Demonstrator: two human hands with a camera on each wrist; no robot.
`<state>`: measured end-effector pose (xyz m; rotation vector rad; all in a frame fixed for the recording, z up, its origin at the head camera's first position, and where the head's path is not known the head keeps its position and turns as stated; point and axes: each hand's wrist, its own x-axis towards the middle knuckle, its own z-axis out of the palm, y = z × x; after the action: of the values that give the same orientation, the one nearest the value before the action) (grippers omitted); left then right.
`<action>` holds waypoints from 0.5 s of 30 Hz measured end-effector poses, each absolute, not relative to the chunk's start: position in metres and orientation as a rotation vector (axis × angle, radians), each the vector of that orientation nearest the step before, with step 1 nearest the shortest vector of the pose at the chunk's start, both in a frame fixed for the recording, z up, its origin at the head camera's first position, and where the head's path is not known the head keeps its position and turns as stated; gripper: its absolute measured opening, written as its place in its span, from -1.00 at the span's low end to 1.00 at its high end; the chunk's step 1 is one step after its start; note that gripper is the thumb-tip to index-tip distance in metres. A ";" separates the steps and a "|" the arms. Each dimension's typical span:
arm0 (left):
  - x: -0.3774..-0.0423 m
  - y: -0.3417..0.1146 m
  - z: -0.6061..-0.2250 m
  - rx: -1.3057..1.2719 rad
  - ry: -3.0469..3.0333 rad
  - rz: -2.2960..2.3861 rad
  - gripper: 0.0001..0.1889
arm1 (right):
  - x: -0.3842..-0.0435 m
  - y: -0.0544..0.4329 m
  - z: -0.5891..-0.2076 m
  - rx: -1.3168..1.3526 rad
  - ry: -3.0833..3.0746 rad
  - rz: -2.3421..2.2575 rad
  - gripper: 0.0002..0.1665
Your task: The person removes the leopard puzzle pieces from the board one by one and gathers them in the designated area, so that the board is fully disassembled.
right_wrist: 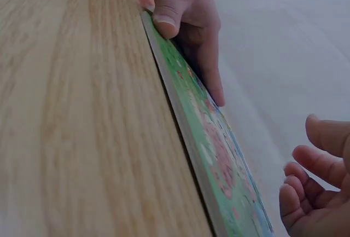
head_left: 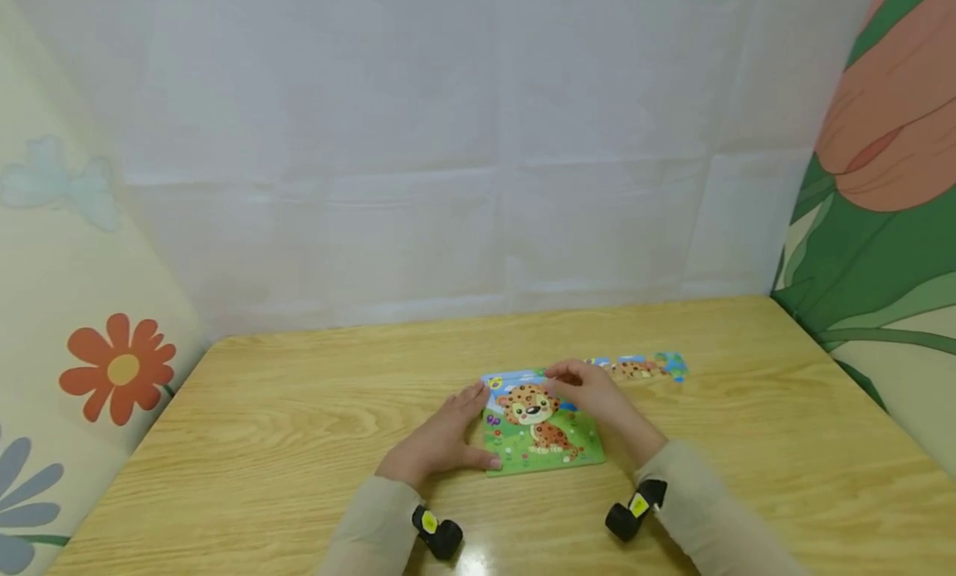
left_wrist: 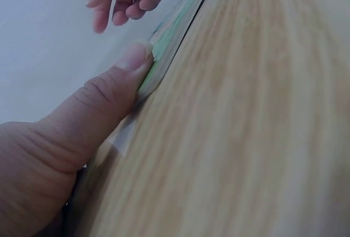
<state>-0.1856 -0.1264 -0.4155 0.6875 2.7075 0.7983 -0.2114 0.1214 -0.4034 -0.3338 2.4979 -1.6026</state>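
The person's left hand (head_left: 446, 435) is stretched along the near-left side of the picture board (head_left: 543, 431), thumb against its lower corner and fingertips at the upper one, bracing it rather than clenching. The right hand (head_left: 593, 389) is at the upper right, fingers loosely bent, and from here I see nothing between them. The board itself, printed with a spotted cub on grass, lies on the wooden table (head_left: 299, 443) between the two hands. I'd judge it light and stiff, with a smooth face that might slide if pushed; its edge looks thick enough to pinch, so opposite sides or corners seem the best hold. Beyond the right hand lies a printed strip (head_left: 642, 368), partly hidden, probably lighter and easier to nudge askew. Behind everything hangs a creased white cloth (head_left: 373, 144).
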 end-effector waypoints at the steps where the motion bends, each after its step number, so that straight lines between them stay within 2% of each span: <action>1: -0.185 -0.126 -0.415 0.691 2.708 0.801 0.09 | -0.211 0.118 -0.404 -0.362 2.497 -1.589 -0.68; 15: -0.184 -0.127 -0.415 0.694 2.691 0.843 0.07 | -0.206 0.083 -0.414 -0.557 2.683 -1.354 -0.59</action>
<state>-0.1838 -0.1270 -0.4145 0.6941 2.6908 0.8429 -0.2059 0.0833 -0.4139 -0.5572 2.6830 -1.3541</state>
